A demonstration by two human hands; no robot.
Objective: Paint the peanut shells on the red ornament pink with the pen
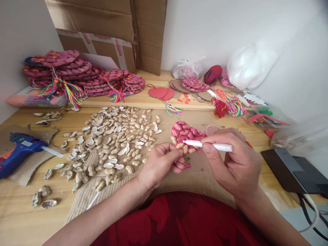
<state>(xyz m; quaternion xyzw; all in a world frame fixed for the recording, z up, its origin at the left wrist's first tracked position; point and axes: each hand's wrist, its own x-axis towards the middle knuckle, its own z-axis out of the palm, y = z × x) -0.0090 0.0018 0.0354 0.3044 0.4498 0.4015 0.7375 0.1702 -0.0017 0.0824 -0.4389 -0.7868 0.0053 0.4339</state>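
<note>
A round disc covered with peanut shells (183,128) is held up over the cardboard sheet. Most of its shells are coloured pink; several along the near edge are still plain tan. My left hand (164,162) pinches the disc's lower left edge between thumb and fingers. In my right hand (232,155) is a white marker pen (221,147), gripped like a pencil and tilted to the left. Its pink tip touches or nearly touches a shell near the disc's left side. Part of the disc's right side is hidden behind my right hand.
Loose peanut shells (112,136) spread over the cardboard sheet on the left. A blue glue gun (23,152) lies at far left. Stacked pink discs (69,70) with tassels stand at the back left; red ovals (161,93) lie mid-shelf. A dark device (289,171) with cables sits right.
</note>
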